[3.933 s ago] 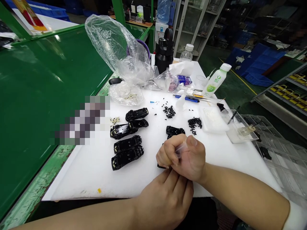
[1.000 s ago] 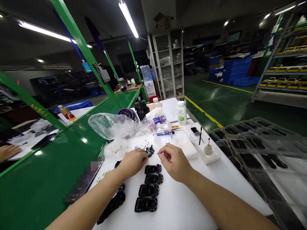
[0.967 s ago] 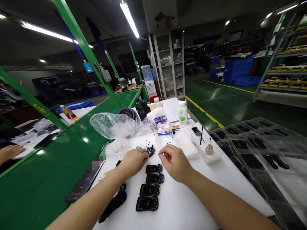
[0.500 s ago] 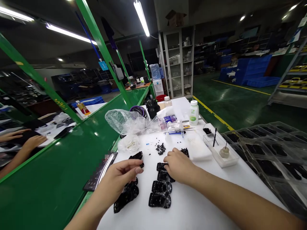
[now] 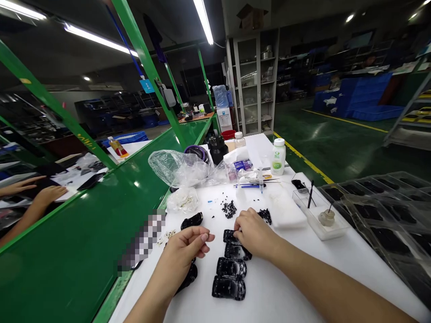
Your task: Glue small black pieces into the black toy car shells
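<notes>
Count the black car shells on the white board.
6 visible: four in a column under the right hand, one behind the left hand, one partly beneath it; more may be hidden.

Four glossy black plastic toy-car bodies [image 5: 230, 269] lie flat in a column on the white tabletop, touching one another, the farthest partly hidden. A loose heap of tiny black plastic bits [image 5: 230, 209] lies just beyond them, a second heap [image 5: 266, 216] to its right.

I see my right hand [image 5: 254, 233] on the top car shell [image 5: 232, 236] of a column at frame centre, left hand [image 5: 186, 251] just left, loose parts pile [image 5: 229, 209] above, stacked trays [image 5: 377, 202] at right.
</notes>
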A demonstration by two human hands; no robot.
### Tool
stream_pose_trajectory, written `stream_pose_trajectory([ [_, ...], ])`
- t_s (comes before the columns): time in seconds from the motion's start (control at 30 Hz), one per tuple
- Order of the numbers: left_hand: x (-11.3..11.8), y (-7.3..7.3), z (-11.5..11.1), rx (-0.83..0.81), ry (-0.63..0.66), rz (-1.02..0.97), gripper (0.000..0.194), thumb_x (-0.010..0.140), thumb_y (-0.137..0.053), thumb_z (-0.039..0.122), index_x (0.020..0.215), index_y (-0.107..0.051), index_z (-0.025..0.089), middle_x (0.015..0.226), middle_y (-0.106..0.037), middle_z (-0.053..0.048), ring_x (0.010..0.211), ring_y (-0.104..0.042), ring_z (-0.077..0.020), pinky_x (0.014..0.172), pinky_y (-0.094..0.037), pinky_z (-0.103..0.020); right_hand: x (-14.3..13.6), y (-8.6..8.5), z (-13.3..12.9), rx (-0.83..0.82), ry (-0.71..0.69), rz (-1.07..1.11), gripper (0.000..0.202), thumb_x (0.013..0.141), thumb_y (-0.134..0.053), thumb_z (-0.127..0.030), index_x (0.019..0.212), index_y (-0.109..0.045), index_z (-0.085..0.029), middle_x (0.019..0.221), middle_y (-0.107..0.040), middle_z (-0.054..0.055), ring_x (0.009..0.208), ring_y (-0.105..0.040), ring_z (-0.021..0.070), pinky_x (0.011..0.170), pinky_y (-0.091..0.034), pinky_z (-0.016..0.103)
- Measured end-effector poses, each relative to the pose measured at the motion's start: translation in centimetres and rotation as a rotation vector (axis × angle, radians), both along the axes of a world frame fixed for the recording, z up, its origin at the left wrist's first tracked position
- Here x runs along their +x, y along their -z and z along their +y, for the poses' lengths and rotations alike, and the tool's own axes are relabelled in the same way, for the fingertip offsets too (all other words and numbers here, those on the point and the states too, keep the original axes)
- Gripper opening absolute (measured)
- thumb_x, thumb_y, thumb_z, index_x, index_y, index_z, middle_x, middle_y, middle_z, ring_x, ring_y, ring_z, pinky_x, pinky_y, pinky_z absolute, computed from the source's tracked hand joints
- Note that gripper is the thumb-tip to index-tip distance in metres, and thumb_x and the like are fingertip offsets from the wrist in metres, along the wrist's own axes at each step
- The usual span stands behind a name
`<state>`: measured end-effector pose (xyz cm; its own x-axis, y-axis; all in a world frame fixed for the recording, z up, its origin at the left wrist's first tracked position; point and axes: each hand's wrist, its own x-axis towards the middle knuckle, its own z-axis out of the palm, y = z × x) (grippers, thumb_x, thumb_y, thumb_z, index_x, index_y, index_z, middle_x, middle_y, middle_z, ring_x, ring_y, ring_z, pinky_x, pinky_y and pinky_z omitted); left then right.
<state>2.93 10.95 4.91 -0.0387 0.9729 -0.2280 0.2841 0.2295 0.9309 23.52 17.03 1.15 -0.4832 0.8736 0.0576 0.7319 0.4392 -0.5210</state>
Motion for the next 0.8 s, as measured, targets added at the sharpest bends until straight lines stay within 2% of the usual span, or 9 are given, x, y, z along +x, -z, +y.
stream_pose_trajectory([
  [0.07, 0.1, -0.4, 0.5, 0.017, 0.058, 0.181, 0.03, 0.087, -0.058, 0.048, 0.093, -0.066, 0.019, 0.096, -0.071, -0.005, 0.077, -0.061, -0.0173, 0.07, -0.046, -0.028, -0.1, 0.0, 0.0, 0.023, -0.006, -0.002, 0.013, 0.089, -0.058, -0.019, 0.089, -0.071, -0.015, 0.098, -0.066, 0.009, 0.102, -0.051, 0.0256, 0.089, -0.041, 0.034],
  [0.17, 0.5, -1.4, 1.4, 0.105, 0.186, 0.567, 0.03, 0.092, -0.048, 0.045, 0.088, -0.066, 0.022, 0.082, -0.069, -0.001, 0.073, -0.061, -0.0188, 0.065, -0.043, -0.028, -0.3, 0.2, 0.2, 0.062, -0.01, -0.015, 0.017, 0.09, -0.057, -0.022, 0.086, -0.072, -0.014, 0.094, -0.066, 0.011, 0.101, -0.05, 0.0269, 0.091, -0.04, 0.037],
  [0.23, 0.9, -2.1, 2.6, 0.195, 0.273, 0.781, 0.03, 0.093, -0.043, 0.041, 0.087, -0.067, 0.023, 0.082, -0.07, -0.001, 0.074, -0.062, -0.0196, 0.065, -0.043, -0.028, -0.6, 0.4, 0.3, 0.086, -0.002, -0.021, 0.022, 0.092, -0.055, -0.026, 0.087, -0.072, -0.014, 0.092, -0.066, 0.012, 0.1, -0.05, 0.0274, 0.091, -0.039, 0.038],
  [0.3, 1.4, -2.3, 4.3, 0.267, 0.332, 0.899, 0.027, 0.092, -0.045, 0.034, 0.086, -0.069, 0.023, 0.086, -0.073, -0.002, 0.078, -0.065, -0.0206, 0.069, -0.044, -0.028, -0.9, 0.6, 0.3, 0.109, 0.004, -0.027, 0.024, 0.093, -0.053, -0.029, 0.09, -0.071, -0.014, 0.094, -0.065, 0.012, 0.101, -0.049, 0.0278, 0.091, -0.039, 0.039],
  [0.37, 1.9, -2.1, 6.3, 0.293, 0.347, 0.955, 0.024, 0.089, -0.048, 0.029, 0.082, -0.071, 0.022, 0.085, -0.074, -0.004, 0.077, -0.065, -0.0219, 0.071, -0.044, -0.03, -1.1, 0.6, 0.0, 0.128, -0.002, -0.037, 0.023, 0.093, -0.053, -0.029, 0.092, -0.071, -0.015, 0.095, -0.065, 0.012, 0.1, -0.05, 0.0279, 0.089, -0.039, 0.039],
  [0.47, 2.5, -1.1, 9.4, 0.32, 0.355, 1.012, 0.022, 0.084, -0.052, 0.021, 0.082, -0.073, 0.022, 0.084, -0.074, -0.006, 0.077, -0.066, -0.0225, 0.071, -0.045, -0.03, -0.9, 0.3, -0.4, 0.156, -0.013, -0.052, 0.021, 0.091, -0.053, -0.025, 0.091, -0.071, -0.015, 0.096, -0.066, 0.012, 0.099, -0.051, 0.0289, 0.086, -0.04, 0.04],
  [0.57, 2.9, 0.3, 11.3, 0.338, 0.386, 1.037, 0.021, 0.081, -0.053, 0.017, 0.083, -0.073, 0.023, 0.084, -0.074, -0.004, 0.078, -0.066, -0.021, 0.069, -0.045, -0.028, 0.6, -0.7, 0.2, 0.176, 0.004, -0.051, 0.018, 0.089, -0.054, -0.019, 0.087, -0.071, -0.015, 0.091, -0.067, 0.012, 0.095, -0.054, 0.0282, 0.083, -0.041, 0.038],
  [0.7, 3.4, 1.2, 11.9, 0.362, 0.381, 1.067, 0.02, 0.08, -0.054, 0.016, 0.085, -0.072, 0.024, 0.084, -0.074, -0.004, 0.077, -0.066, -0.0217, 0.067, -0.044, -0.029, 4.5, -2.3, 2.7, 0.167, 0.123, -0.017, 0.026, 0.087, -0.049, -0.009, 0.093, -0.072, -0.017, 0.096, -0.068, 0.01, 0.092, -0.059, 0.0235, 0.078, -0.042, 0.033],
  [0.8, 3.5, 0.8, 11.4, 0.374, 0.394, 1.074, 0.019, 0.08, -0.055, 0.017, 0.082, -0.072, 0.025, 0.082, -0.073, -0.003, 0.075, -0.065, -0.0209, 0.065, -0.043, -0.028, 6.4, -2.6, 4.1, 0.125, 0.123, 0.001, 0.026, 0.084, -0.053, -0.007, 0.09, -0.074, -0.021, 0.098, -0.07, 0.005, 0.09, -0.062, 0.0196, 0.077, -0.044, 0.029],
])
